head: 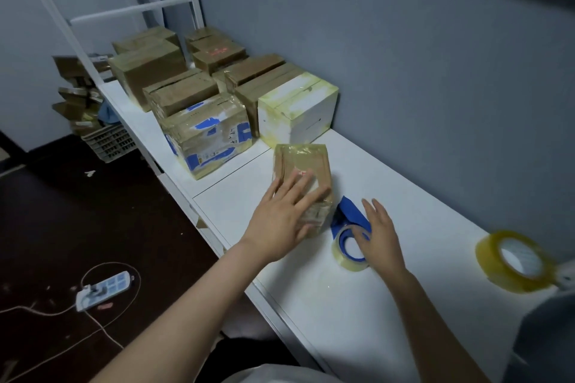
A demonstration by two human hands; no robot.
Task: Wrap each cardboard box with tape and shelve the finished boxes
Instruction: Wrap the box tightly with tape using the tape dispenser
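While your left hand (280,218) is lying flat, fingers straight and spread, on top of the small taped cardboard box (298,158), your right hand (381,235) is hovering open over the clear tape roll (344,264), with the thumb side touching it and the fingers extended, gripping nothing. That roll is sitting on a blue dispenser (350,210), just right of the box, and both are standing on the white table (342,305) near you. To your far right, a second, yellowish tape roll (485,255) is lying well apart from the hands. Beyond the small box, further left along the table, wrapped boxes are crowding together: a white box (298,109), a blue-patched box (205,137) and several brown boxes (174,93) behind them. Down on the dark floor at left, a power strip (104,288) is trailing its cable, and a plastic crate (109,143) is standing past it
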